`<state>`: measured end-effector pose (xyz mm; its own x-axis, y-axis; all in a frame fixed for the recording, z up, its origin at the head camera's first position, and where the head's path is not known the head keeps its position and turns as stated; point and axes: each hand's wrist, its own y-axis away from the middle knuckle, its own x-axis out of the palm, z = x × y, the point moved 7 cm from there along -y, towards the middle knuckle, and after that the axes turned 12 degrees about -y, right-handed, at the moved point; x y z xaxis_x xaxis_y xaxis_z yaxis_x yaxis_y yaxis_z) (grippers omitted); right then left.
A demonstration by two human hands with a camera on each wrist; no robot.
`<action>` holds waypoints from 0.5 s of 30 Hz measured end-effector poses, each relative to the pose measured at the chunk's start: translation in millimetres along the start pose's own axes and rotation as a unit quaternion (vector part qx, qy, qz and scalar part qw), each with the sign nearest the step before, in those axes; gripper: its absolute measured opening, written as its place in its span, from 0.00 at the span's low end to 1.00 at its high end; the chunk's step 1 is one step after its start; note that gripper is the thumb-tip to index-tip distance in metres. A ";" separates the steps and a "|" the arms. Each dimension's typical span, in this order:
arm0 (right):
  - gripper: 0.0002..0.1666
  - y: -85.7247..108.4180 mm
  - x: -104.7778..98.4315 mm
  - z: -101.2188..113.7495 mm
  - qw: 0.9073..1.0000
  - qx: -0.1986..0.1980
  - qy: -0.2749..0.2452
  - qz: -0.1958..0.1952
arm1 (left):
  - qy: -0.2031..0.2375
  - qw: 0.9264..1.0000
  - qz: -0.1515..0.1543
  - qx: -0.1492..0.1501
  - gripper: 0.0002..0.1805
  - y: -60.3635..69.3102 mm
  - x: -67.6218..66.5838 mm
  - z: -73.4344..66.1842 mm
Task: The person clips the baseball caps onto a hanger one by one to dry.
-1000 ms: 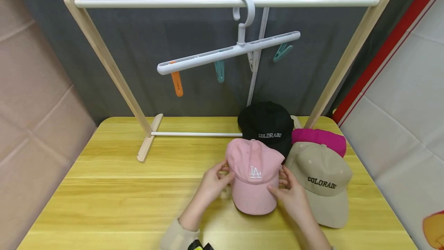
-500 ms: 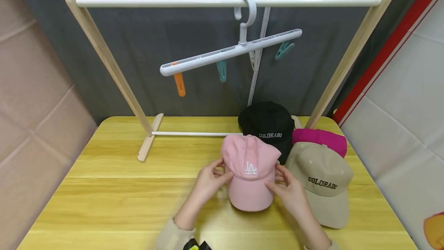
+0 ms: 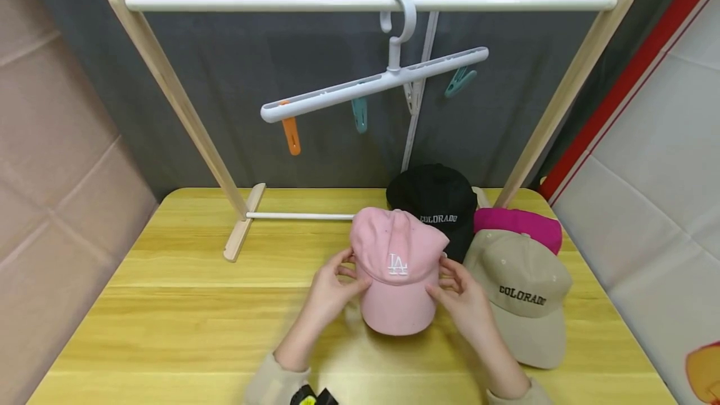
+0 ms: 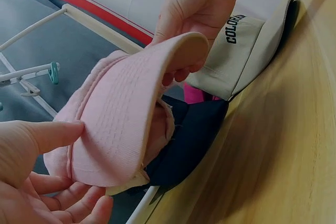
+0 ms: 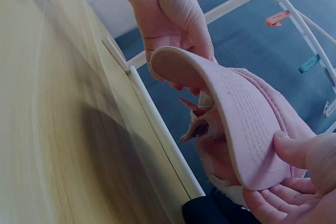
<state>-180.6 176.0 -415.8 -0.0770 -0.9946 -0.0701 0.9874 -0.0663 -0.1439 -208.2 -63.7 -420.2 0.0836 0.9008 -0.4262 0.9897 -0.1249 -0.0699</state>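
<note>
One pink cap [image 3: 398,292] is held just above the table [image 3: 185,324], between two hands — the left hand [image 3: 330,286] pinches its left side, the right hand [image 3: 465,299] its right, thumbs on the brim. Its long axis runs away from the person, brim nearest, crown toward the rack [image 3: 253,5]. Neither hand looks nearer; what probably counts is the white hanger [image 3: 371,85], above and beyond the crown. Behind and rightward sit a black cap [image 3: 430,189], something magenta [image 3: 517,222] and a beige cap [image 3: 523,270].

The pink cap [image 3: 398,295] has white letters [image 3: 397,264], the beige cap [image 3: 519,274] black, the black cap [image 3: 430,189] white.
</note>
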 end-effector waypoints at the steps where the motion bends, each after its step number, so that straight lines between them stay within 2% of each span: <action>1: 0.31 -0.1 0.4 1.1 1.000 -0.003 -0.001 -0.001 | 0.002 1.000 -0.002 0.001 0.36 -0.2 -1.0 -0.1; 10: 0.30 -1.6 2.4 6.3 0.999 -0.027 -0.032 -0.011 | 0.029 0.999 -0.005 0.014 0.37 1.6 -5.8 -1.3; 15: 0.29 -2.9 3.4 5.5 0.998 -0.013 -0.058 -0.020 | 0.029 0.999 -0.016 0.006 0.38 3.1 -9.8 -2.4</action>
<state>-182.9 172.3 -410.2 -0.0988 -0.9938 0.0518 0.9796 -0.1062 -0.1705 -205.7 -71.9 -414.0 0.0583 0.9267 -0.3713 0.9905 -0.1002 -0.0946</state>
